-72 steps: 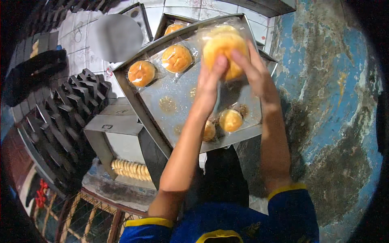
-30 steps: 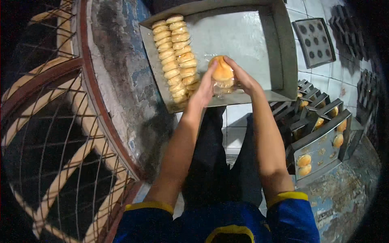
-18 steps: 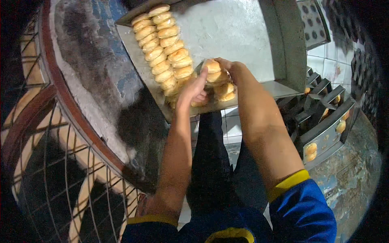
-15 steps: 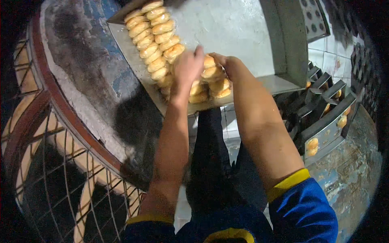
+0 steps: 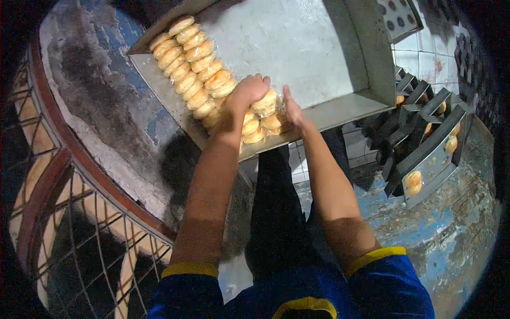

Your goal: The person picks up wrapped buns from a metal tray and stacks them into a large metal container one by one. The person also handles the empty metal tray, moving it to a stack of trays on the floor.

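Note:
A large metal tray holds long rows of pale golden buns in clear wrappers along its left side. Another group of wrapped buns sits at the near edge, between my hands. My left hand, seen from the back, is over the buns just left of that group; its fingers are curled and pressed together, and I cannot make out what is under them. My right hand is upright along the right side of the same group, fingers extended and holding nothing.
At right, angular metal racks or trays contain more buns. A spotted baking tray stands at top right beside white tiles. A worn concrete ledge and curved grille occupy the left; my legs are below the tray.
The view swung from a tray of loose-packed buns to the boxy tray. Buns held between both hands came down at its near edge; the right hand has since loosened, fingers straightened.

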`<act>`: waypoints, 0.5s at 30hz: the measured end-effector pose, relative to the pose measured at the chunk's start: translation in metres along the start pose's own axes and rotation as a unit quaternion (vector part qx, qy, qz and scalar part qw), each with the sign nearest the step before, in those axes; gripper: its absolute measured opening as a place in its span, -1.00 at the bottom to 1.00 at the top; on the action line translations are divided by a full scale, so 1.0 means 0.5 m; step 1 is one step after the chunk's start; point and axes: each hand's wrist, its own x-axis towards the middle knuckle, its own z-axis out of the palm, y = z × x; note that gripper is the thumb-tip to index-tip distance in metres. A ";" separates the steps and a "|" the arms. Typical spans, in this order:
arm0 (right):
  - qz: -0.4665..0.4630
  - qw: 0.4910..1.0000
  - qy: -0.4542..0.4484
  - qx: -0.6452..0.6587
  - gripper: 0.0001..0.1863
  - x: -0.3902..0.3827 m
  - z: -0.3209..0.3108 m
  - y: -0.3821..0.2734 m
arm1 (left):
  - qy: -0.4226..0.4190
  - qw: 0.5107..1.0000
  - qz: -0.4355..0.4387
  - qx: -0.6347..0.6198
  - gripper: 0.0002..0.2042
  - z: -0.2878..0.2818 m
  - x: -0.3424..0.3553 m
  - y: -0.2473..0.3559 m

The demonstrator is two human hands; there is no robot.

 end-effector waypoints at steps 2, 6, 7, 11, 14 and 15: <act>-0.199 0.896 0.281 -0.281 -0.12 0.038 -0.098 0.012 | 0.004 0.999 0.038 -0.009 -0.45 -0.020 0.018 0.069; -0.227 0.903 0.162 -0.326 -0.23 0.069 -0.096 0.057 | 0.102 0.986 -0.034 -0.131 -0.46 -0.011 -0.018 0.131; -0.246 0.912 0.167 -0.283 -0.26 0.067 -0.099 0.055 | 0.103 0.986 -0.033 -0.129 -0.46 -0.012 -0.024 0.142; -0.363 0.819 0.297 -0.331 -0.29 -0.016 -0.113 0.029 | 0.208 0.975 0.056 -0.056 -0.56 0.003 -0.029 0.148; -0.401 0.837 0.309 -0.207 -0.30 -0.117 -0.110 -0.019 | 0.327 0.896 0.204 0.222 -0.64 0.026 -0.012 0.081; -0.410 0.836 0.305 -0.200 -0.31 -0.169 -0.145 -0.006 | 0.368 0.881 0.194 0.224 -0.62 0.047 -0.020 0.109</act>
